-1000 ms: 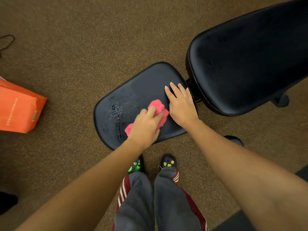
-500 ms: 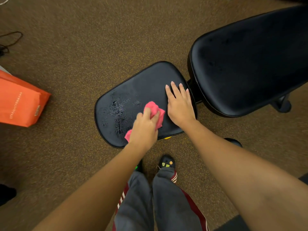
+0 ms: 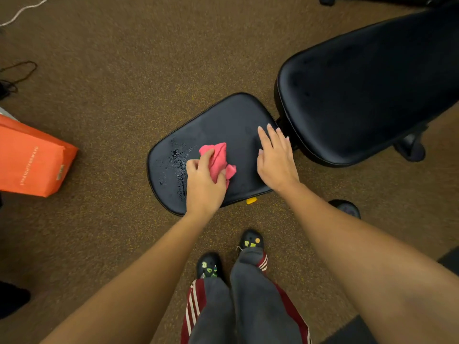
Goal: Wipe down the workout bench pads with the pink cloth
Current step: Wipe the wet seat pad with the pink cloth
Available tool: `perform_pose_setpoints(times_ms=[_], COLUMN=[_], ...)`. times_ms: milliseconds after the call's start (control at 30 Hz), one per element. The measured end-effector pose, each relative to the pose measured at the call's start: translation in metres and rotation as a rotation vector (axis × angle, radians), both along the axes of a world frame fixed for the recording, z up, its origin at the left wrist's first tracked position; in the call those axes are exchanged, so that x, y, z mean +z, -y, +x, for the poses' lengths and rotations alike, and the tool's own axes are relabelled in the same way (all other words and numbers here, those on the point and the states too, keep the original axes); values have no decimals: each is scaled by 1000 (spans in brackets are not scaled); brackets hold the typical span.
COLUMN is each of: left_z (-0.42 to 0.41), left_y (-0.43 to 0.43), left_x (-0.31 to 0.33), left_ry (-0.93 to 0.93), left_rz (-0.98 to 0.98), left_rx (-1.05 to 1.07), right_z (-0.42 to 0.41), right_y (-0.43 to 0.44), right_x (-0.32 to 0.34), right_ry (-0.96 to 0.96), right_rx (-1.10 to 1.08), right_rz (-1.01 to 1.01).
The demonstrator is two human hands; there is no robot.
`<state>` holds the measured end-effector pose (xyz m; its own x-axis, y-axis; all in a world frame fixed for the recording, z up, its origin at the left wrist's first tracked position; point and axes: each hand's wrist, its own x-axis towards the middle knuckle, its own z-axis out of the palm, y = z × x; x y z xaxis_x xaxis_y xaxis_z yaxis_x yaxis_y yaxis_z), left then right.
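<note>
A small black seat pad [image 3: 223, 122] lies low in the middle of the view, with wet droplets [image 3: 177, 162] on its left part. My left hand [image 3: 203, 184] is shut on a crumpled pink cloth [image 3: 218, 157] and presses it on the pad just right of the wet patch. My right hand [image 3: 275, 160] rests flat on the pad's right end, fingers spread, holding nothing. A larger black back pad [image 3: 367, 90] rises to the right, next to the seat pad.
Brown speckled carpet [image 3: 111, 83] surrounds the bench. An orange paper bag [image 3: 32, 157] lies at the left. Cords [image 3: 17, 73] trail at the far left. A yellow knob [image 3: 251, 200] shows under the seat pad. My feet [image 3: 228, 256] stand just below it.
My left hand has carried the pink cloth leftward across the seat pad toward the wet patch. My right hand has stayed flat at the pad's right end.
</note>
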<state>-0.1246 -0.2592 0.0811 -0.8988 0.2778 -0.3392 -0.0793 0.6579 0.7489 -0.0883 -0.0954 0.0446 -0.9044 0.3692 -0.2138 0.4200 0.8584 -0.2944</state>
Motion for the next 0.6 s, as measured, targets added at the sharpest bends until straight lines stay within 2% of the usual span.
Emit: perform_pose_setpoints(times_ms=[200, 400, 600], left_z=[44, 52, 52], left_y=[16, 2, -14], left_x=[4, -23, -42], left_ry=[-23, -161, -305], left_rz=[15, -117, -266], left_rx=[-189, -446, -529], right_z=[49, 64, 60], right_y=[16, 16, 15], right_x=[6, -4, -15], right_ry=[70, 106, 97], right_rx=[37, 84, 117], right_rz=[31, 80, 73])
